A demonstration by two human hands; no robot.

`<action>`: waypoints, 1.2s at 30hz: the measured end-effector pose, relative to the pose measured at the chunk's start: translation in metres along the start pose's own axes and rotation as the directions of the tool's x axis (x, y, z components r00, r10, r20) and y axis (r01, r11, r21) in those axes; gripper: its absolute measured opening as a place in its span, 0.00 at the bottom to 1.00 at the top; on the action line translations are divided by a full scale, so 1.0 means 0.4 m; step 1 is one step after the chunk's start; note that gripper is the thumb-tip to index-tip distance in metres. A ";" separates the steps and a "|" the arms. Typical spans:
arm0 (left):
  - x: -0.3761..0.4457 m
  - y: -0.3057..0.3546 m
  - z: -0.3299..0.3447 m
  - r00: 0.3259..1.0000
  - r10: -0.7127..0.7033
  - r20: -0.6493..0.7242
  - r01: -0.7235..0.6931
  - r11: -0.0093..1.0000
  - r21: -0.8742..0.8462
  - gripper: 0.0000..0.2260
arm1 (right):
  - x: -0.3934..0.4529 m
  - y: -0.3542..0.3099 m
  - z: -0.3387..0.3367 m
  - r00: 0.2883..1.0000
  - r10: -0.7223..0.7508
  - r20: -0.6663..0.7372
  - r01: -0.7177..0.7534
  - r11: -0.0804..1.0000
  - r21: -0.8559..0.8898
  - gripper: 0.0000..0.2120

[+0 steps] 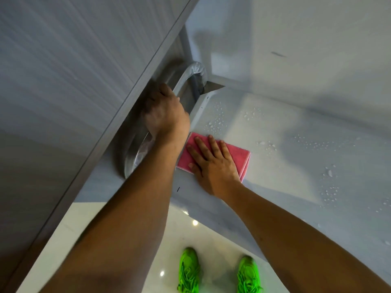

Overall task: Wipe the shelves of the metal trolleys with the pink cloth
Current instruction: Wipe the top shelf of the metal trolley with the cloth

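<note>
A folded pink cloth (237,154) lies flat on the wet metal trolley shelf (296,157), near its left edge. My right hand (213,166) presses down on the cloth with straight, spread fingers. My left hand (165,112) grips the trolley's curved metal handle (186,79), fingers curled round the tube. Water droplets dot the shelf beyond and to the right of the cloth.
A second grey metal surface (69,66) rises close on the left, overhanging the handle. The shelf's front edge runs diagonally below my right forearm. Glossy white floor (211,240) and my two bright green shoes (189,269) lie below.
</note>
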State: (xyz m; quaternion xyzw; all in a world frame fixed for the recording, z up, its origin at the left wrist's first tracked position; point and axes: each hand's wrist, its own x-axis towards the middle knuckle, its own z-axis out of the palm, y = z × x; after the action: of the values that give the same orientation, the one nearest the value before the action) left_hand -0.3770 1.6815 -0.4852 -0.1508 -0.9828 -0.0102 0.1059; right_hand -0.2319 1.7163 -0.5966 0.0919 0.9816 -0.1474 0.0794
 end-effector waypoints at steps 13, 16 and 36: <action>-0.013 -0.002 0.028 0.995 0.012 -0.102 -0.005 0.998 0.069 0.20 | 0.124 0.099 -0.023 0.992 0.094 -0.079 -0.095 0.995 -0.008 0.31; -0.009 -0.003 0.034 0.995 0.011 -0.104 -0.003 0.997 0.074 0.19 | 0.159 0.112 -0.028 0.981 0.162 -0.104 -0.161 0.987 0.017 0.31; -0.015 -0.008 0.042 0.986 0.003 -0.168 0.019 0.991 0.130 0.16 | 0.319 0.208 -0.081 0.956 0.260 -0.138 -0.265 0.964 -0.021 0.32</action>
State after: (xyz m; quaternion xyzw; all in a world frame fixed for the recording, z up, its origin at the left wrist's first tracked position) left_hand -0.3756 1.6776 -0.5029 -0.1383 -0.9696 0.0412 0.1978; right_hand -0.3429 1.8244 -0.6123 0.2294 0.9665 -0.1096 0.0338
